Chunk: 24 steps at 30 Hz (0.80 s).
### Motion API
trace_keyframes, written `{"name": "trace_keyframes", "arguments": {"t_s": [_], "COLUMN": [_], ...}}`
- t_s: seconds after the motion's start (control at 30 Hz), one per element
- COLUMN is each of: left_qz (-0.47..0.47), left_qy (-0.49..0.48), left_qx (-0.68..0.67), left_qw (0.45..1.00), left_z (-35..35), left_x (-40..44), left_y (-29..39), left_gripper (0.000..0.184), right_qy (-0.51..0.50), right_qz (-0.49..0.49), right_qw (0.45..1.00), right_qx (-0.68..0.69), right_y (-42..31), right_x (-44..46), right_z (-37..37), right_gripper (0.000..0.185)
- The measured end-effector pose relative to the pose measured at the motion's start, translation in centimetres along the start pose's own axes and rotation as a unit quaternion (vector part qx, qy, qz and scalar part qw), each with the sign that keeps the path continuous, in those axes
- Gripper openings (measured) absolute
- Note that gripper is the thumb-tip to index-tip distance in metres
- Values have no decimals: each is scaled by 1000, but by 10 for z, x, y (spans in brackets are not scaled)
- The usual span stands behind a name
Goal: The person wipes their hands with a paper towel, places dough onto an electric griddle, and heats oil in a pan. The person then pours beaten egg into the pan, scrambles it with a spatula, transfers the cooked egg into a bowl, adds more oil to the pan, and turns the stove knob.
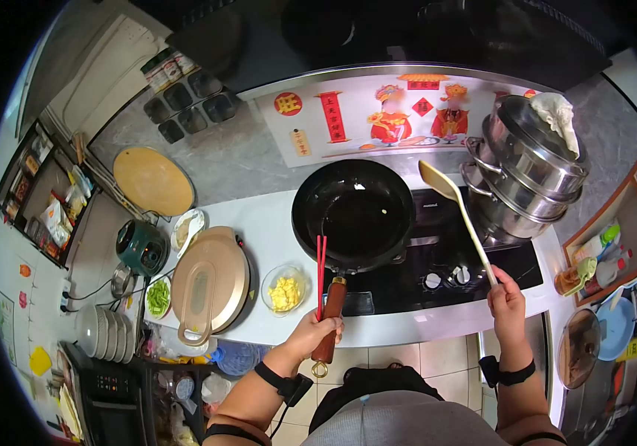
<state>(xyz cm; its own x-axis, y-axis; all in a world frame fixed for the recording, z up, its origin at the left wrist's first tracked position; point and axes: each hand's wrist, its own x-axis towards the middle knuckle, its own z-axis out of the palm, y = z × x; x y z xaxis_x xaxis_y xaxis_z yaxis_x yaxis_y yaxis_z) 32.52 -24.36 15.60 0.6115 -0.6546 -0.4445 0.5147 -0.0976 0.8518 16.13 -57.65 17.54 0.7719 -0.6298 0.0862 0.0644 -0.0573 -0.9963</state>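
A black wok (353, 212) stands at the left of the black stove (437, 286), with dark liquid or a glossy surface inside and a small pale bit in it. My left hand (314, 334) is closed round red chopsticks (321, 279) beside the wok's wooden handle (330, 327), fingers partly round the handle. My right hand (507, 299) is closed on the pale handle of a spatula (465, 215), whose head is raised to the right of the wok. Left of the handle, a glass bowl (285, 290) holds yellow scrambled egg.
Stacked steamer pots (530, 171) with a cloth on the lid stand at the right rear. A beige electric griddle (210, 282), a plate of chopped greens (158, 297) and a green cooker (141, 247) are on the left. A glass lid (580, 349) lies at the right.
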Motion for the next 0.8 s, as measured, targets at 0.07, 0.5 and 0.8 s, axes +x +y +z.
{"name": "trace_keyframes", "arguments": {"t_s": [0.07,0.5,0.8], "left_qz": [-7,-29,-38], "left_qy": [-4,-26,-24], "left_qx": [2,-40,13], "left_qw": [1000,998,999], "left_z": [6,14,15], "left_x": [9,32,31], "left_y": [1,-1,4], "left_gripper": [18,21,26], "right_qy": [-6,-169,-125], "right_qz": [-4,-134,-200], "right_qw": [1000,933,894], "right_qx": [-29,-288,-382], "right_y": [3,22,-8], "right_x": [1,52,116], "right_z": [0,121,103], "right_gripper": [34,43,34]}}
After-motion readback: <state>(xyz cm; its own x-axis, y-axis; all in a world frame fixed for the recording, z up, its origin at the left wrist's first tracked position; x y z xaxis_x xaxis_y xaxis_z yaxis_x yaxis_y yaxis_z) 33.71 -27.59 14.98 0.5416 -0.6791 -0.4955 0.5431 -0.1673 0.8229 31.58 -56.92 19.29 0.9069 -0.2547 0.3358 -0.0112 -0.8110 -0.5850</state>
